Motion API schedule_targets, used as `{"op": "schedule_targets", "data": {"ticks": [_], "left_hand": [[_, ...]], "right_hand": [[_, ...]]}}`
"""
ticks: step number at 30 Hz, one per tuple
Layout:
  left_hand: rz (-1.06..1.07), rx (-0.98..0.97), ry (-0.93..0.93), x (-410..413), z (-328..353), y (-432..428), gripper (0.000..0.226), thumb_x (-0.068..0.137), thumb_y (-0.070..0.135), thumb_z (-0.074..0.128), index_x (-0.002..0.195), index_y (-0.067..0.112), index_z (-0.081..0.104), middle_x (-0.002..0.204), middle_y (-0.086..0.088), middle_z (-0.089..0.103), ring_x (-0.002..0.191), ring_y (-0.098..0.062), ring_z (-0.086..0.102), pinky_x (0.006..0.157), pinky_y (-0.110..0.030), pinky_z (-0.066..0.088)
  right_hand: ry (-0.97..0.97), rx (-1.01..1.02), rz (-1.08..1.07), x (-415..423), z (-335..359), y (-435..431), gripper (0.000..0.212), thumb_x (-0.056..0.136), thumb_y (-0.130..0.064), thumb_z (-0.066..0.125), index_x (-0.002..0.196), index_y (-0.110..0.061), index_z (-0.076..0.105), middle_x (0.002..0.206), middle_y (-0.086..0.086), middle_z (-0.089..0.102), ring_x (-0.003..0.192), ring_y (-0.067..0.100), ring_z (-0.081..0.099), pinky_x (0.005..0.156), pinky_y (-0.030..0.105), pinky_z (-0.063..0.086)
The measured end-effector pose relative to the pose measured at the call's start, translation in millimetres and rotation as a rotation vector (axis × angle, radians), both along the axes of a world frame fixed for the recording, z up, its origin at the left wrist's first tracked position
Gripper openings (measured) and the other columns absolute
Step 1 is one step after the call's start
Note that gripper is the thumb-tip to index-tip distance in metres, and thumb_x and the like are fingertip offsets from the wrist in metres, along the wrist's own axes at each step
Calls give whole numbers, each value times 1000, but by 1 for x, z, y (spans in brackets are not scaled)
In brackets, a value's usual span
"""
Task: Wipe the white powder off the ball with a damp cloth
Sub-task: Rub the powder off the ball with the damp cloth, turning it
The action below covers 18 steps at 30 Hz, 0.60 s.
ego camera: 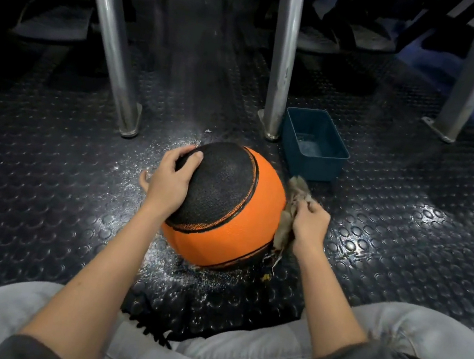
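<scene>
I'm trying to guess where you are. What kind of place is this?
Likely a public seating area, maybe a bus or sports hall; I can't be sure. The floor is dark studded rubber, metal legs stand on it, and shoes show behind them.

One wide-angle camera on my head, facing forward and down, close above the ball (232, 227) on the studded floor (404, 233)
</scene>
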<state>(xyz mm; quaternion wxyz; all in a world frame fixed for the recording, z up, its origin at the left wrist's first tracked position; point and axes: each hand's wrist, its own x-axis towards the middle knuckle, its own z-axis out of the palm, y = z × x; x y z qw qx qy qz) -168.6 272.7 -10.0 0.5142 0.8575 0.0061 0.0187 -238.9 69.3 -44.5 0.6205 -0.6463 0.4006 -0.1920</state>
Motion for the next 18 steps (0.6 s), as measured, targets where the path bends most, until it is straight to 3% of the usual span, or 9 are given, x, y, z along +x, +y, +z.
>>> {"op": "schedule_targets", "data": {"ticks": [3,5,7,9,14,18], "left_hand": [[1,8,-12,-1,1,-2,30,96,47,45,121,35,56,134,12,49,129,-12,39,115,-48,0],[-9,27,-29,-1,1,-6,33,95,49,46,123,34,56,134,12,50,128,-11,40,115,-47,-1],[-20,66,-62,-2,0,-9,36,95,49,46,125,32,56,135,11,50,128,-12,41,114,-48,-1],[-25,108,-75,-4,-1,-11,35,97,46,43,126,31,55,135,10,49,128,-12,41,113,-49,-2],[-23,171,-72,-6,8,-28,40,94,53,44,126,31,53,134,12,48,128,-13,41,113,-53,1],[-94,288,-61,-10,18,-52,49,90,61,42,130,33,48,137,13,43,132,-14,35,111,-56,0]], "right_hand": [[-215,-266,43,5,48,10,17,94,-19,53,91,-12,68,102,11,61,86,12,54,77,17,43],[-272,-535,201,5,72,33,18,92,-23,56,101,-15,70,106,7,55,97,16,50,87,23,39],[-199,-788,412,4,77,60,22,89,-35,59,105,-23,70,107,-1,50,105,16,41,91,32,31],[-104,-943,495,5,75,69,26,89,-44,57,107,-30,68,105,-8,43,103,12,33,87,32,23],[-38,-751,489,15,77,45,29,90,-48,54,110,-31,66,105,-8,42,106,11,31,90,35,23],[-24,-637,336,15,60,9,27,93,-39,53,106,-22,68,103,2,52,106,22,45,92,39,37]]}}
